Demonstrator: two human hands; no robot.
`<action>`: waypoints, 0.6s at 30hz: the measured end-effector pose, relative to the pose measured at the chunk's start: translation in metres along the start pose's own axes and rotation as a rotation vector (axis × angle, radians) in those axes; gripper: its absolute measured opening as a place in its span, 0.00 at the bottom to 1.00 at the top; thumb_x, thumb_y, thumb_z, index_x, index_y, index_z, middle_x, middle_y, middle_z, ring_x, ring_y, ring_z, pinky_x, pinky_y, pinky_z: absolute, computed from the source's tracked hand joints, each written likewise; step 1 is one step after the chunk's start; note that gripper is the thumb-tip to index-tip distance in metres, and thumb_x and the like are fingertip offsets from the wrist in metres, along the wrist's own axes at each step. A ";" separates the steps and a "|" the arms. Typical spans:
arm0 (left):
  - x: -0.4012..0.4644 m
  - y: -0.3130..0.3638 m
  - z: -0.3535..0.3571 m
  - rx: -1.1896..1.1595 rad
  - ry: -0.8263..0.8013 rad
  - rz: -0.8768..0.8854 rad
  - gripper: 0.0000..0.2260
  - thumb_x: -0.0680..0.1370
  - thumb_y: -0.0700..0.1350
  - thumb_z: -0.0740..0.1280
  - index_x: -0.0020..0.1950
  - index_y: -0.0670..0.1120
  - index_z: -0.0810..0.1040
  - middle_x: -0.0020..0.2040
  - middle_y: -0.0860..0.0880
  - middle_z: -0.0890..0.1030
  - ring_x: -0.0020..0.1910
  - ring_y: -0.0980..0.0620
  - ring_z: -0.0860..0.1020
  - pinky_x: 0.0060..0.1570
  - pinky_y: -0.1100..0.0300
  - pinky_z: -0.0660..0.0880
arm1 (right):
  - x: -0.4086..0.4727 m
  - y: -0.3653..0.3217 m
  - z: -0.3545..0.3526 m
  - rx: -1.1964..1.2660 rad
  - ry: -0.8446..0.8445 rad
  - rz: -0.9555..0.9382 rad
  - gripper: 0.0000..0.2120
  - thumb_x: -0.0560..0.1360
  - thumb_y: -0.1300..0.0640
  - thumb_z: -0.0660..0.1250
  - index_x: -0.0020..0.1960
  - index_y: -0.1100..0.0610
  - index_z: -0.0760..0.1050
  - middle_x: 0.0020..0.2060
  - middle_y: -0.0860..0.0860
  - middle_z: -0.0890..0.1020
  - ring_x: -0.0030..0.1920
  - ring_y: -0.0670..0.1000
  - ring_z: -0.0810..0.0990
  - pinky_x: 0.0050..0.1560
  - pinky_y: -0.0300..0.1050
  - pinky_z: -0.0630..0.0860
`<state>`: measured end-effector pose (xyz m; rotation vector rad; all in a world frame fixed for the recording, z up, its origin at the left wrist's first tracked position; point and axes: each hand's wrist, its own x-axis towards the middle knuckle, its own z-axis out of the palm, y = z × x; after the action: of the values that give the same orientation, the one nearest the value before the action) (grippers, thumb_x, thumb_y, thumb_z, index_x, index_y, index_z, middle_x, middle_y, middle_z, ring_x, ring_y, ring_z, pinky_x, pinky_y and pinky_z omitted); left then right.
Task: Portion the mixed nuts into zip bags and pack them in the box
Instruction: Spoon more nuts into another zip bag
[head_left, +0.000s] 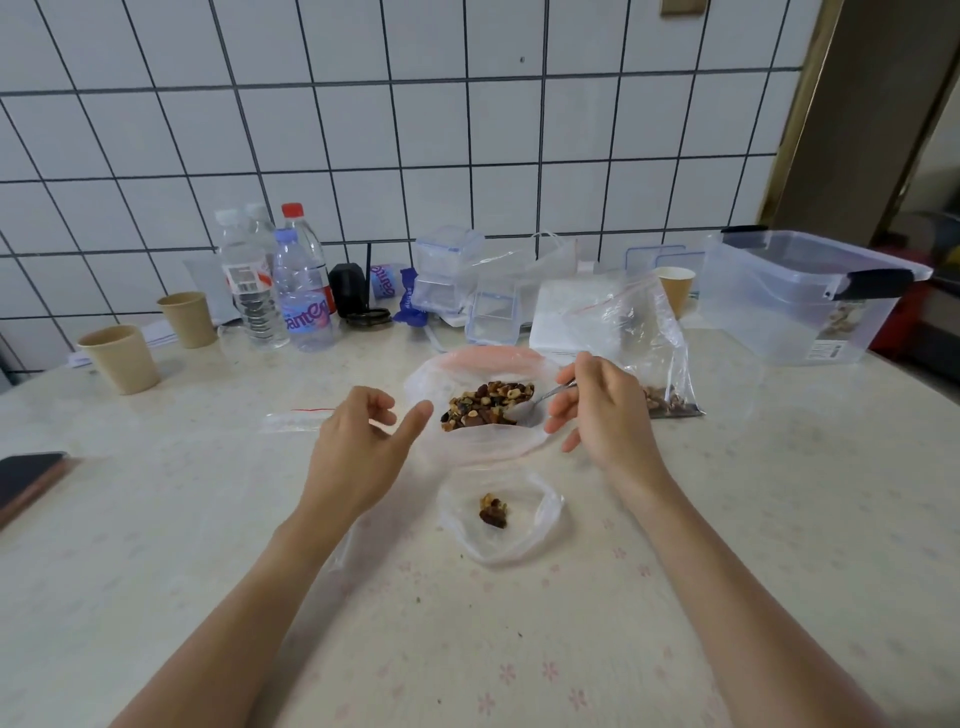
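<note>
the right hand (602, 410) is pinching the handle of a metal spoon (545, 397), its fingers curled round it, and the spoon's bowl is reaching into the pile of mixed nuts (485, 405) in the big open bag (467, 441) at the middle of the table (727, 519). the left hand (358, 447) is hovering just beside the left edge of that bag, fingers loosely curled and thumb out, gripping nothing; whether a fingertip is touching the plastic is hard to tell.

a small zip bag (501, 519) is lying open just in front of the big bag, near the person, with a small clump of nuts sitting in it. another zip bag (654, 353) is standing behind the right hand, its mouth sagging open and a layer of nuts resting at the bottom. an unfilled zip bag (296, 418) with a red strip is lying flat to the left of the left hand.

the clear box (800, 301) with black clips is sitting at the far right of the table, well apart from the hands, and something like nuts is showing through its wall. water bottles (280, 280), paper cups (122, 358) and small clear containers (452, 275) are standing along the tiled wall, and a phone (28, 480) is lying at the left edge.
</note>
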<state>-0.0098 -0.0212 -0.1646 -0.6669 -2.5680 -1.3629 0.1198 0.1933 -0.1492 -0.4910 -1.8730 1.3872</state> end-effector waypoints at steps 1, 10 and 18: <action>0.000 0.000 0.004 0.000 -0.026 -0.005 0.27 0.75 0.68 0.68 0.62 0.48 0.76 0.53 0.53 0.81 0.46 0.56 0.80 0.51 0.51 0.79 | -0.001 0.001 0.002 -0.079 0.011 -0.053 0.19 0.87 0.50 0.53 0.44 0.55 0.75 0.29 0.52 0.82 0.29 0.48 0.82 0.28 0.42 0.74; 0.008 -0.007 0.031 0.013 -0.170 0.081 0.03 0.83 0.49 0.64 0.53 0.50 0.75 0.45 0.54 0.80 0.45 0.50 0.78 0.37 0.59 0.69 | -0.004 0.007 0.018 -0.018 -0.070 0.076 0.17 0.88 0.53 0.54 0.49 0.59 0.77 0.31 0.52 0.84 0.30 0.48 0.80 0.25 0.41 0.72; 0.008 0.000 0.033 -0.159 -0.160 0.134 0.13 0.85 0.49 0.64 0.68 0.49 0.76 0.56 0.54 0.82 0.51 0.58 0.78 0.43 0.73 0.69 | -0.006 0.004 0.023 0.256 -0.189 0.369 0.14 0.87 0.56 0.56 0.56 0.62 0.77 0.42 0.58 0.88 0.37 0.56 0.87 0.26 0.45 0.78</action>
<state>-0.0148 0.0087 -0.1805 -0.9933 -2.4962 -1.5378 0.1063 0.1757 -0.1585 -0.6141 -1.7722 1.9480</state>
